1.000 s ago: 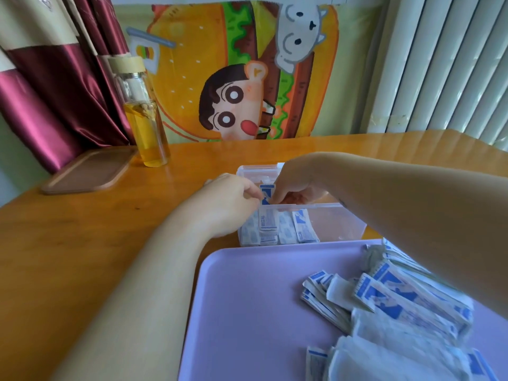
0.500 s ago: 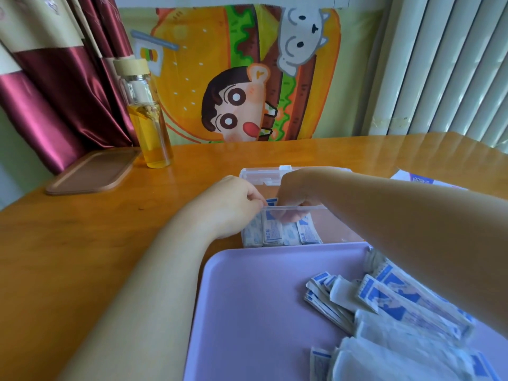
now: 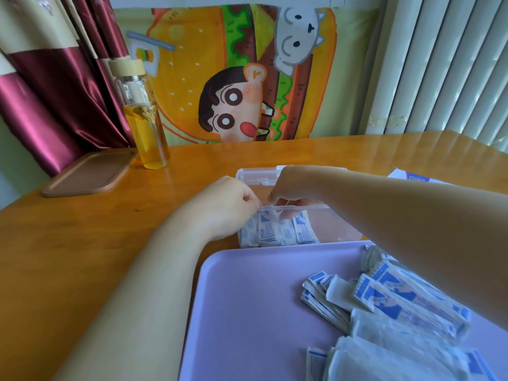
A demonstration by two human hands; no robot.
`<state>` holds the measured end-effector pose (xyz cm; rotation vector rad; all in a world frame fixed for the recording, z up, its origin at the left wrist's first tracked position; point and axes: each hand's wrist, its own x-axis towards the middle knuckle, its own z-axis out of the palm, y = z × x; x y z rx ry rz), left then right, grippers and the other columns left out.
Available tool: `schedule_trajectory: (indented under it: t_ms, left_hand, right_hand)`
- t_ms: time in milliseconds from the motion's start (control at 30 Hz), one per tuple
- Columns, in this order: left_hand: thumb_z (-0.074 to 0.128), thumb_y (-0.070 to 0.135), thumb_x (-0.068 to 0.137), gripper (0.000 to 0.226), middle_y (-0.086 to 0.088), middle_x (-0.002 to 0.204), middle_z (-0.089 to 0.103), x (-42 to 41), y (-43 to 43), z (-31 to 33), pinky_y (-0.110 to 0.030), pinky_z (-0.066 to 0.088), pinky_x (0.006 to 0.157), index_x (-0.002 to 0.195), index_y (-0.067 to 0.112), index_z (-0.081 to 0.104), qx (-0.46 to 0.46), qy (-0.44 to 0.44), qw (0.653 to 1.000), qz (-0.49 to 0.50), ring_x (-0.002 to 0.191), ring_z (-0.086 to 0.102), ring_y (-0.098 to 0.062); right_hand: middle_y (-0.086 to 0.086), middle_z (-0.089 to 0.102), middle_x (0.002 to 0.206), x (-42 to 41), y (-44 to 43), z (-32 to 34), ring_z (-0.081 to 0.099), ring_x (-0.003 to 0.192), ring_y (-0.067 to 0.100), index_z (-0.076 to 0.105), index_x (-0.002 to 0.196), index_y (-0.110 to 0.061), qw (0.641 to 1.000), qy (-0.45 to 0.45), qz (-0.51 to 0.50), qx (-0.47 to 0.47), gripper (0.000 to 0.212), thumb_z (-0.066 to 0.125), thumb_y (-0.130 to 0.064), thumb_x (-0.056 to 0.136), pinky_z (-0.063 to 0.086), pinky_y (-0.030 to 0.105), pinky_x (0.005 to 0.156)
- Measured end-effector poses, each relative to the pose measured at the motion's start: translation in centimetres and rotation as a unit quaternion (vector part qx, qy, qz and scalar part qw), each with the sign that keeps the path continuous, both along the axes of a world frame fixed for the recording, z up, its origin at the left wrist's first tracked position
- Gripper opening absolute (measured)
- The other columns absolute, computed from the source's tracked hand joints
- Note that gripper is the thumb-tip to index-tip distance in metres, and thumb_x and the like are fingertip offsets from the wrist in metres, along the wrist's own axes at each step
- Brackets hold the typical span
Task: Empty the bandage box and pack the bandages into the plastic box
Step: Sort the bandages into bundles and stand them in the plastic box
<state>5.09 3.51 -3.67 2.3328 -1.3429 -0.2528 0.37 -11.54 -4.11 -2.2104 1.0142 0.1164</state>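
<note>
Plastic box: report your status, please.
Left hand at plastic box rim, right hand inside on packed bandages; grips unclear. Pile waits on tray. No obstruction.

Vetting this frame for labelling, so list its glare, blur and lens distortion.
Head view: daylight through the blinds leaves a pale sheen on the wooden table, far right; the wide-angle lens splays the slats outward; the loose bandages on the purple tray look soft at lower right; the packed bandages read sharply through the clear plastic box.
</note>
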Motion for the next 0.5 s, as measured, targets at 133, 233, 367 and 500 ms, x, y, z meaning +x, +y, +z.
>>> schedule_trajectory:
  t_ms: [133,233,367,500]
  left_hand:
    - [0.046,0.024,0.097,0.029,0.003,0.100,0.064,-0.10,0.09,-0.06,-0.040,0.053,0.082,0.092,0.020,0.074,0.004,0.001,1.000,0.007,0.094,0.061,-0.021]
    - [0.045,0.024,0.096,0.031,-0.008,0.104,0.066,0.00,0.07,-0.18,-0.042,0.052,0.080,0.089,0.016,0.074,0.007,0.001,1.000,0.009,0.089,0.061,-0.024]
    - [0.045,0.024,0.095,0.032,-0.010,0.095,0.062,0.20,-0.04,-0.26,-0.044,0.053,0.077,0.088,0.011,0.073,0.008,-0.001,1.000,0.010,0.077,0.051,-0.020]
    - [0.046,0.024,0.096,0.031,-0.011,0.103,0.066,0.10,-0.05,-0.20,-0.044,0.053,0.079,0.086,0.016,0.075,0.006,0.001,1.000,0.009,0.080,0.056,-0.022]
  right_hand:
    - [0.004,0.063,0.106,-0.21,0.42,0.03,0.066,0.089,0.019,0.054,0.118,-0.005,0.999,0.002,0.032,-0.030,0.030,0.058,-0.017,0.092,0.054,0.027,0.081]
    - [0.005,0.062,0.116,0.05,0.54,-0.08,0.065,0.099,0.020,0.054,0.122,-0.007,0.999,0.003,0.032,-0.013,0.032,0.059,-0.017,0.091,0.052,0.029,0.090]
    - [0.004,0.064,0.112,0.36,0.26,-0.34,0.067,0.095,0.019,0.054,0.123,-0.008,1.000,0.004,0.013,0.010,0.034,0.060,-0.018,0.090,0.053,0.028,0.090]
    - [0.005,0.065,0.106,0.32,0.06,-0.30,0.071,0.082,0.019,0.058,0.116,-0.010,1.000,0.003,0.020,0.014,0.030,0.061,-0.023,0.090,0.057,0.025,0.076]
